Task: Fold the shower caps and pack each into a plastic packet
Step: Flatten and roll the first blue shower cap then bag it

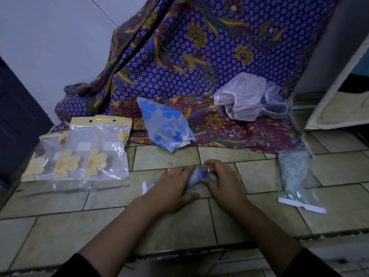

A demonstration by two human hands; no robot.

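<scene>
Head — shower cap (195, 177) rolled, translucent, blue-flowered.

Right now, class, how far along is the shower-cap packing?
Done: one filled packet lies on the right. In hand: the left hand presses and the right hand grips a blue cap, part folded. Left: a blue-flowered cap and pale caps on the cloth, with empty packets at left.
</scene>
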